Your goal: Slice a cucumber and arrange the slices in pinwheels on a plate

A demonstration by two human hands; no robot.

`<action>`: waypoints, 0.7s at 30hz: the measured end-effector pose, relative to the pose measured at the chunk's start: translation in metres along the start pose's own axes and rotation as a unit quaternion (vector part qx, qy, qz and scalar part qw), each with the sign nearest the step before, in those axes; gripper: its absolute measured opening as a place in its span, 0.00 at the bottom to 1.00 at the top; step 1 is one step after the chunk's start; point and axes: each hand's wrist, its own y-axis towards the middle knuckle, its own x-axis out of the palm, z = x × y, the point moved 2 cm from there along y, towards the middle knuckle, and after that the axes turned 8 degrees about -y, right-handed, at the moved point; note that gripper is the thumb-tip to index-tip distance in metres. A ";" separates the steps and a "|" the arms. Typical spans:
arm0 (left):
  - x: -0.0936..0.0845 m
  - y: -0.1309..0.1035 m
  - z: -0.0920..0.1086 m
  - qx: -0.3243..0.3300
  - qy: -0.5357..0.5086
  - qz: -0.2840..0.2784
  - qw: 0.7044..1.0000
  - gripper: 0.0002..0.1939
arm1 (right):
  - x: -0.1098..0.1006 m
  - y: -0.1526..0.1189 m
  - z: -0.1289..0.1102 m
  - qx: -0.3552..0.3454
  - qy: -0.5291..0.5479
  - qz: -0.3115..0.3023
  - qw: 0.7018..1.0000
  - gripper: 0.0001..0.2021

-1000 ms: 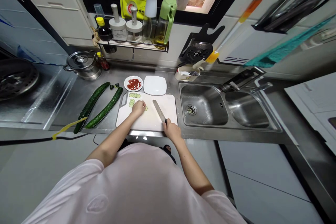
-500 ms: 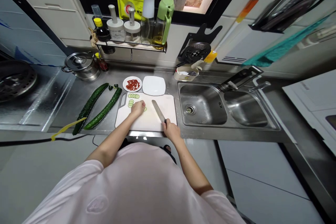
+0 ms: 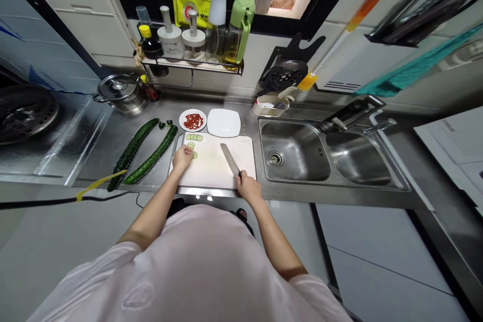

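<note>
My right hand [image 3: 249, 187] is wrapped round the black handle of a kitchen knife [image 3: 230, 159]. Its blade points away from me over the right half of the white cutting board [image 3: 211, 173]. On the board's left side, my left hand [image 3: 182, 157] has its fingers drawn together at the edge of a cucumber slice [image 3: 194, 155]. Just beyond those fingertips lies another slice [image 3: 191, 145], partly covered by the hand. A short row of overlapping cucumber slices [image 3: 194, 137] rests along the board's far left edge.
Two long cucumbers [image 3: 153, 156] lie left of the board, with small cut ends [image 3: 162, 125] beyond them. Behind the board stand a plate of chopped red pieces [image 3: 193, 121] and a white plate [image 3: 224, 123]. A double sink [image 3: 296, 151] is at right, a lidded pot [image 3: 121, 93] at left.
My left hand has moved left across the board, and the cucumber slice at its fingertips has shifted left with it. The knife and my right hand stay nearly in place.
</note>
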 end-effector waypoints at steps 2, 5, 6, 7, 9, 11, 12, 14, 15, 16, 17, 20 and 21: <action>-0.004 0.002 -0.006 -0.013 -0.001 0.014 1.000 0.08 | 0.001 0.000 -0.001 -0.003 -0.001 0.002 1.000 0.18; -0.007 0.003 -0.011 -0.021 0.005 0.032 0.999 0.08 | 0.003 0.000 -0.002 -0.013 0.000 0.009 1.000 0.18; -0.008 0.004 -0.012 -0.021 0.008 0.036 0.999 0.08 | 0.004 -0.001 -0.002 -0.014 0.001 0.011 1.000 0.18; -0.008 0.004 -0.013 -0.021 0.011 0.038 0.999 0.08 | 0.004 -0.001 -0.002 -0.014 0.001 0.012 1.000 0.18; -0.008 0.004 -0.014 -0.023 0.020 0.038 0.999 0.08 | 0.005 -0.001 -0.003 -0.013 0.000 0.011 1.000 0.18; -0.008 0.002 -0.013 -0.022 0.034 0.037 0.998 0.08 | 0.005 -0.001 -0.004 -0.012 -0.001 0.011 1.000 0.18; -0.009 0.001 -0.012 -0.018 0.043 0.038 0.998 0.08 | 0.005 -0.002 -0.005 -0.011 -0.002 0.010 1.000 0.18; -0.010 -0.002 -0.009 -0.001 0.066 0.043 0.997 0.08 | 0.004 -0.002 -0.005 -0.009 -0.004 0.010 1.000 0.18; -0.010 -0.005 -0.007 0.011 0.078 0.047 0.996 0.09 | 0.004 -0.003 -0.006 -0.008 -0.005 0.010 1.000 0.18; -0.011 -0.007 -0.005 0.026 0.090 0.050 0.994 0.09 | 0.004 -0.003 -0.006 -0.008 -0.007 0.012 1.000 0.18; -0.011 -0.010 -0.003 0.041 0.103 0.053 0.992 0.09 | 0.004 -0.003 -0.006 -0.009 -0.008 0.014 1.000 0.18; -0.012 -0.017 -0.001 0.073 0.137 0.056 0.986 0.10 | 0.005 -0.002 -0.006 -0.013 -0.010 0.018 1.000 0.17; -0.012 -0.018 -0.001 0.077 0.145 0.057 0.985 0.10 | 0.005 -0.002 -0.006 -0.014 -0.009 0.017 1.000 0.17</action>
